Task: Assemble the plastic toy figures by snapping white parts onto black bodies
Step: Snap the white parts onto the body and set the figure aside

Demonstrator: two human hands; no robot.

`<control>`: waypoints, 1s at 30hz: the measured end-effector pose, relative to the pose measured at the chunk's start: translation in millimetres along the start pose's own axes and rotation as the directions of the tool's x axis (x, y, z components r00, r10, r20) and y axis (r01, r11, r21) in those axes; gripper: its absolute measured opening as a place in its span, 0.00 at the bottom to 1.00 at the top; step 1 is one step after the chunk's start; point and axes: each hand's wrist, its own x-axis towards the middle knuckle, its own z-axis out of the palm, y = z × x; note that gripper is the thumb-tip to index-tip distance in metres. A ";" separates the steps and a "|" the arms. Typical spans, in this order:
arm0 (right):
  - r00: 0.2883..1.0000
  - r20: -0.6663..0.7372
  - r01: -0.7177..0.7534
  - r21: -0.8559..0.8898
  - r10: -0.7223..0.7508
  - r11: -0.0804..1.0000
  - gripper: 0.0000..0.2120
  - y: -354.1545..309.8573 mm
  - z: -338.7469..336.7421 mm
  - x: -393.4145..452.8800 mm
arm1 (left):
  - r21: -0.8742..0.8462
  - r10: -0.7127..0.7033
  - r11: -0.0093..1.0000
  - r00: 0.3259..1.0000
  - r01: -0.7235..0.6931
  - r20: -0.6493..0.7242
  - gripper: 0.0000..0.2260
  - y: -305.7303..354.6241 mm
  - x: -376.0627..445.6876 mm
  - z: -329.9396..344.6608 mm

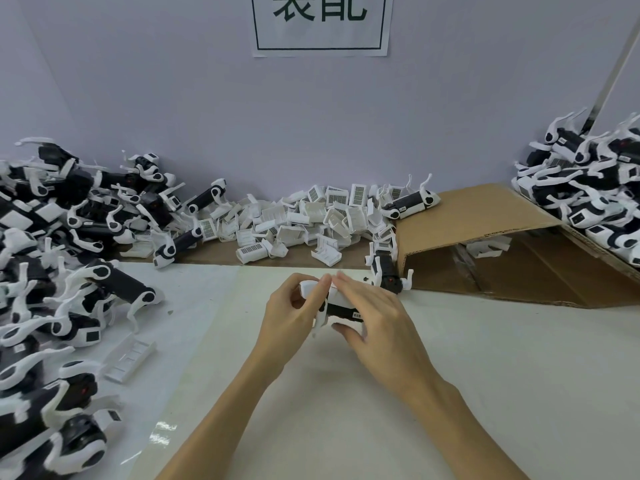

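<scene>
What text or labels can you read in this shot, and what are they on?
"装配", its top cut off by the frame: white paper sign on the wall.
Small white label on the black body held in both hands: too small to read.
Barcode-like stickers on the loose white parts: not readable.

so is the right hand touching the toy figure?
Touching. Head view: right hand fingers curl over the toy figure, thumb under it; left hand grips its white end.

Two hands: left hand (291,317) and right hand (377,320), holding one toy figure (341,308) between them. Three heaps: left heap of figures (62,258), right heap of figures (588,188), one middle heap of loose white parts (311,220), each too many to count. One wall sign (322,22). One cardboard sheet (485,216).
</scene>
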 end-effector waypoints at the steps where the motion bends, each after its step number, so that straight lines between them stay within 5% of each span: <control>1: 1.000 -0.013 -0.013 -0.002 0.013 1.000 0.34 0.7 0.4 0.1 | -0.004 0.000 1.000 1.000 0.000 -0.003 0.14 -0.3 0.1 -0.8; 7: 0.993 -0.110 0.022 -0.082 -0.031 0.996 0.32 2.9 -0.5 1.4 | 0.004 0.007 1.000 1.000 -0.007 -0.005 0.13 -0.5 0.6 2.2; 9: 0.992 0.027 -0.129 0.109 0.127 0.986 0.30 3.2 -6.4 1.1 | -0.002 0.025 1.000 1.000 -0.025 0.003 0.10 1.6 0.9 -0.1; 12: 0.895 0.316 -0.437 0.478 0.315 0.762 0.25 4.0 -18.6 4.3 | -0.057 0.084 0.995 0.992 -0.079 0.090 0.10 5.7 -0.9 -7.2; 15: 0.822 0.475 -0.566 0.622 0.315 0.541 0.25 14.5 -26.0 8.3 | -0.120 0.152 0.984 0.968 -0.130 0.197 0.15 8.3 -3.1 -10.7; 18: 0.829 0.511 -0.540 0.628 0.226 0.560 0.29 15.6 -28.0 4.6 | -0.074 0.197 0.980 0.956 -0.185 0.219 0.16 9.9 -3.6 -12.3; 20: 0.856 0.442 -0.510 0.640 0.267 0.575 0.18 12.2 -23.8 4.6 | 0.085 0.216 0.969 0.961 -0.234 0.174 0.18 7.3 -3.1 -16.0; 22: 0.912 0.282 -0.408 0.574 0.297 0.710 0.13 7.4 -16.8 4.8 | 0.185 0.231 0.947 0.957 -0.263 0.178 0.18 5.1 -3.4 -17.2; 25: 0.993 -0.072 -0.075 0.243 0.095 0.967 0.20 5.9 -12.0 3.6 | 0.174 0.184 0.959 0.960 -0.223 0.213 0.18 5.6 -3.8 -17.7; 30: 0.996 -0.090 0.032 0.178 -0.016 0.984 0.19 15.7 -17.4 4.2 | 0.071 0.177 0.978 0.960 -0.196 0.215 0.21 8.8 2.5 -24.6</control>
